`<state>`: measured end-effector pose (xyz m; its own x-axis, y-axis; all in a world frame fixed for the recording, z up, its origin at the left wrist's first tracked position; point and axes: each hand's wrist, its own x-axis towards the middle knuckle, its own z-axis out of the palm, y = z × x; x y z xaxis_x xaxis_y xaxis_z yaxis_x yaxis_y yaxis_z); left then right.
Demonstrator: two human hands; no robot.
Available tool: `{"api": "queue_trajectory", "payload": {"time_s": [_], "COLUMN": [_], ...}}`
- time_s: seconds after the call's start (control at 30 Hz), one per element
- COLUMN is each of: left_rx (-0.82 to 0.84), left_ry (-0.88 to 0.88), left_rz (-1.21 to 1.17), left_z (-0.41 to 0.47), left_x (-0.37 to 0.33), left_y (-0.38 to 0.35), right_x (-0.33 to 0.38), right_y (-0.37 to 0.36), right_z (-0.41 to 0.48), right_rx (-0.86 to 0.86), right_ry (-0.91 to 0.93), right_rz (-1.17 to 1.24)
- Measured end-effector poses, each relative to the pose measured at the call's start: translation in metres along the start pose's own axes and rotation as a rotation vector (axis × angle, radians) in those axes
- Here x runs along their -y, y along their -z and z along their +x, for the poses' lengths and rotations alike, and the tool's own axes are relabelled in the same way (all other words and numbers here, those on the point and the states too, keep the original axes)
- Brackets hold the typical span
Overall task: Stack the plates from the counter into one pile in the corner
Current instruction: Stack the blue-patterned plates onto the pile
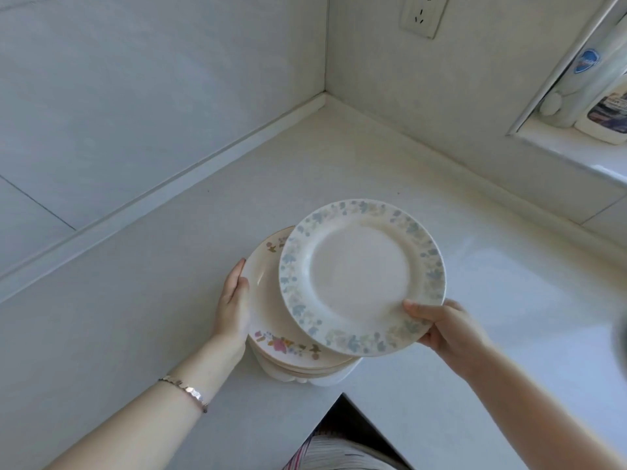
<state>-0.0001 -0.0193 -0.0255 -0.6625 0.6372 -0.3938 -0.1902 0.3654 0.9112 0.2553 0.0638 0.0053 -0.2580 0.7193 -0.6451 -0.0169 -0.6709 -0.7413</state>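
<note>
A pile of plates (271, 320) stands on the white counter near its inner front corner; the top one is cream with pink flowers on its rim. My left hand (234, 300) rests against the pile's left edge, fingers along the rim. My right hand (441, 327) grips the near right rim of a white plate with a blue floral border (359, 276). That plate hovers tilted just above the pile, shifted to the right.
The white counter (169, 266) runs into the wall corner (324, 96) beyond the pile. A wall socket (422, 15) sits above. Bottles (607, 96) stand on a window ledge at the upper right. The counter's front edge notch (342, 396) lies just below the pile.
</note>
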Motion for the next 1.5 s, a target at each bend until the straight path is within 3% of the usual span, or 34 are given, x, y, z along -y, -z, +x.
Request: {"api": "queue_trajectory", "payload": {"time_s": [0.17, 0.3, 0.5, 0.6, 0.77, 0.9, 0.97, 1.03, 1.17, 1.37, 1.5], "left_rx": [0.003, 0.003, 0.051, 0.108, 0.082, 0.069, 0.074, 0.076, 0.081, 0.146, 0.157], "left_ry": [0.012, 0.03, 0.04, 0.005, 0.045, 0.105, 0.098, 0.063, 0.057, 0.025, -0.052], "left_rz": [-0.046, -0.049, -0.068, -0.009, -0.064, -0.102, -0.089, -0.088, -0.107, -0.017, 0.481], "left_z": [0.003, 0.007, 0.002, 0.0, 0.003, 0.002, 0.002, 0.003, 0.007, 0.01, 0.018], "left_x": [0.001, 0.002, -0.006, -0.01, -0.002, -0.002, -0.001, -0.001, 0.002, 0.001, -0.019], "left_y": [0.001, 0.0, 0.0, -0.002, 0.001, 0.004, 0.004, 0.004, 0.005, 0.01, 0.007], "right_x": [-0.013, -0.009, -0.016, -0.027, -0.03, -0.026, -0.021, -0.014, -0.017, -0.028, -0.028], "right_y": [-0.014, -0.024, -0.036, -0.035, -0.042, -0.039, -0.034, -0.032, -0.045, -0.044, -0.044], "right_z": [0.002, -0.001, -0.006, -0.006, -0.007, -0.003, 0.004, 0.016, 0.044, 0.049, 0.051], "right_rx": [0.02, 0.021, -0.173, -0.2, -0.215, -0.217, -0.247, -0.225, -0.005, 0.059, -0.001], "right_ry": [-0.037, 0.051, 0.285, 0.298, 0.305, 0.328, 0.358, 0.281, 0.121, 0.106, 0.131], "right_rz": [-0.064, -0.205, -0.633, -0.835, -0.882, -1.176, -1.002, -0.65, -0.211, -0.079, -0.121]}}
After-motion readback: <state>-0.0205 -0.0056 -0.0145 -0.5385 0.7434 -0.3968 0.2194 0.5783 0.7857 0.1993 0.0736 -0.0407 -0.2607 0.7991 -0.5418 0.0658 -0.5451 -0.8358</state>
